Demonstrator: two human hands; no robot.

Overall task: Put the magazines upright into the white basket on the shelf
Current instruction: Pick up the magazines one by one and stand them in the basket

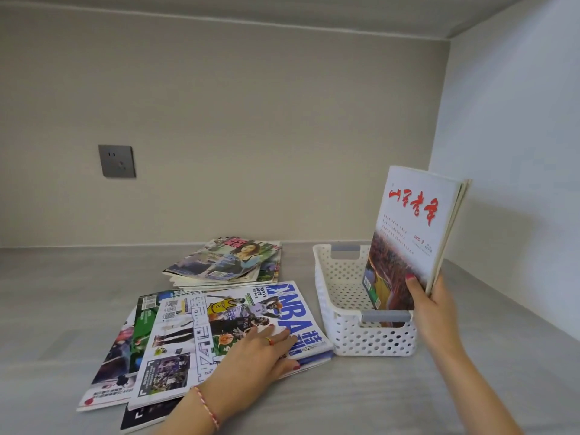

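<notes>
A white perforated basket (354, 332) with grey handles stands on the shelf at the right. My right hand (431, 304) grips a white magazine with red lettering (414, 227) by its lower right edge; it stands upright with its bottom inside the basket. My left hand (257, 353) lies flat on the NBA magazine (219, 328), which tops a fanned pile left of the basket, its thumb at the pile's front edge. A second stack of magazines (229, 262) lies flat farther back.
The grey shelf board (62, 302) runs left and forward of the piles. A beige back wall carries a grey power socket (117, 161). A white side wall (508, 152) stands close to the right of the basket.
</notes>
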